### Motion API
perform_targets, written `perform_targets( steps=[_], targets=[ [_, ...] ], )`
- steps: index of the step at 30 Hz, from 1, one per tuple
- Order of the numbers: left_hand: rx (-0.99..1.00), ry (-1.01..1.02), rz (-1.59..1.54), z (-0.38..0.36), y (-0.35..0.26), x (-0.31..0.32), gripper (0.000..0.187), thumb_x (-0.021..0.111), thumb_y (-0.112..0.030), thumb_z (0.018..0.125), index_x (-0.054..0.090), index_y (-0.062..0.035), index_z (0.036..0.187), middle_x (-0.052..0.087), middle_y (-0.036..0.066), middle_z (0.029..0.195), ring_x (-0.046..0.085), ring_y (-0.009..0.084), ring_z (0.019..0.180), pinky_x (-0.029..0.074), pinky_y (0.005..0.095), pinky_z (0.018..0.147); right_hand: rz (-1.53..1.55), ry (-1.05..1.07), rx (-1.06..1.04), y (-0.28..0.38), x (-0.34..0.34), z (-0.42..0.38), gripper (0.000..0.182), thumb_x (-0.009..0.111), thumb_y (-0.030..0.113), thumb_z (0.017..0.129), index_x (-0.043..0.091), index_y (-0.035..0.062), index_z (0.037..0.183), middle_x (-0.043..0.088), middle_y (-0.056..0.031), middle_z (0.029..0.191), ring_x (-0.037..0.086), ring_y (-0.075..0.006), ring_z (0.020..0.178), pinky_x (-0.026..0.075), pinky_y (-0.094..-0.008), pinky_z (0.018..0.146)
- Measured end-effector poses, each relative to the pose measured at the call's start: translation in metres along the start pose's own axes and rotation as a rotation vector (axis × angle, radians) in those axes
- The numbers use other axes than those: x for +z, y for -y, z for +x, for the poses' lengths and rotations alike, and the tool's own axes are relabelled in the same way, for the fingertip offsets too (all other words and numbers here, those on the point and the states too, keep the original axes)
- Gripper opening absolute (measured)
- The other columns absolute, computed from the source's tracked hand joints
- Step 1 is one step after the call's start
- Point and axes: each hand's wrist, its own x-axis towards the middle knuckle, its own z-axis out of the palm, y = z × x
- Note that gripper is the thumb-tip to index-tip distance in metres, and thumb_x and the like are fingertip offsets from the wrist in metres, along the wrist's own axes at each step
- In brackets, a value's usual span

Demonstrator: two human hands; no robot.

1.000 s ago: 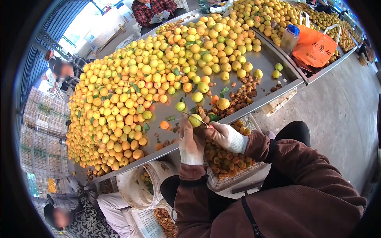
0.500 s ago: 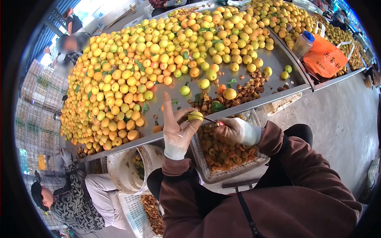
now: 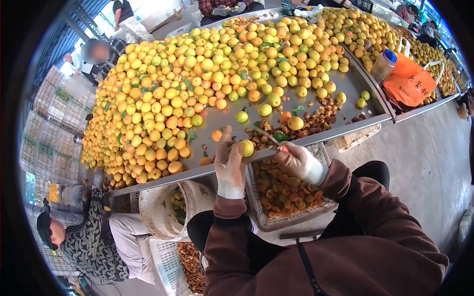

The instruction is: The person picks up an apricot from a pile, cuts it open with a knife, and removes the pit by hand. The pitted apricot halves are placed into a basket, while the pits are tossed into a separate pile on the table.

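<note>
My left hand point(image 3: 230, 171), in a pale glove, pinches a yellow-green apricot point(image 3: 247, 148) just over the near metal rim of the table. To its right, my gloved right hand point(image 3: 302, 164) grips a small knife point(image 3: 267, 134) with a reddish handle. The thin blade points up and left, apart from the apricot. Below the hands stands a crate point(image 3: 262, 225) with many cut apricot halves point(image 3: 286, 192). Beyond the knife, a heap of brown pits point(image 3: 321, 116) lies on the table, with green leaves and a few whole apricots.
A large pile of apricots point(image 3: 163, 98) covers much of the metal table point(image 3: 353, 91). An orange bag point(image 3: 410, 81) and a lidded jar point(image 3: 383, 65) stand at right. A white bucket point(image 3: 160, 209) and a pit-filled crate point(image 3: 165, 261) are left of my knees. A person point(image 3: 94, 241) sits at left.
The knife blade has come away from the apricot and now points up and left. Both hands have shifted slightly in view, the apricot still in my left fingers.
</note>
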Motion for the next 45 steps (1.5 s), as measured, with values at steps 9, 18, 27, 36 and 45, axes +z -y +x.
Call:
perform_targets(
  steps=[9,18,27,36,45],
  targets=[
    [0.659,-0.303,1.135,0.0,-0.085,-0.109,0.017,0.067,-0.009,0.085,0.064,-0.0005,0.1,0.064,0.007,0.094,0.058,0.0153,0.086,0.048,0.0285,0.079,0.253,-0.032,0.002,0.005,-0.012,0.009,0.03,0.048,0.033,0.1,0.049,0.0032,0.096,0.044,0.0038,0.087,0.04,-0.0049,0.08,0.039,-0.0203,0.07],
    [0.237,-0.174,1.531,0.022,-0.063,-0.112,0.03,0.065,-0.015,0.086,0.064,-0.0026,0.112,0.061,0.017,0.116,0.062,0.028,0.099,0.05,0.0362,0.085,0.123,-0.183,0.037,0.01,-0.017,0.016,0.019,0.048,0.021,0.1,0.05,0.0018,0.101,0.05,-0.0013,0.084,0.047,-0.0092,0.081,0.043,-0.0253,0.073],
    [0.079,0.268,1.795,0.139,0.046,-0.034,0.04,0.06,-0.021,0.084,0.059,-0.017,0.125,0.064,0.019,0.112,0.061,0.0359,0.104,0.048,0.0414,0.089,-0.121,-0.217,-0.057,0.011,-0.032,0.011,0.019,0.054,0.023,0.097,0.053,0.004,0.098,0.053,-0.0112,0.076,0.053,-0.0202,0.07,0.045,-0.0326,0.067],
    [-0.405,0.104,0.636,0.127,0.033,0.006,0.034,0.063,-0.019,0.086,0.06,-0.0012,0.115,0.067,0.009,0.091,0.066,0.023,0.08,0.054,0.0361,0.067,-0.117,-0.325,-0.001,0.015,-0.04,0.014,0.028,0.063,0.026,0.09,0.054,0.0033,0.104,0.06,-0.0118,0.082,0.06,-0.0208,0.075,0.049,-0.0325,0.07],
    [-0.366,0.309,0.31,0.023,0.019,0.043,0.026,0.049,-0.022,0.099,0.057,-0.004,0.117,0.062,0.008,0.096,0.061,0.0158,0.074,0.049,0.0281,0.061,-0.175,-0.3,-0.216,0.038,-0.029,0.003,0.047,0.076,0.031,0.08,0.049,0.0066,0.109,0.065,-0.0159,0.089,0.067,-0.0286,0.085,0.053,-0.0366,0.073]
  ],
)
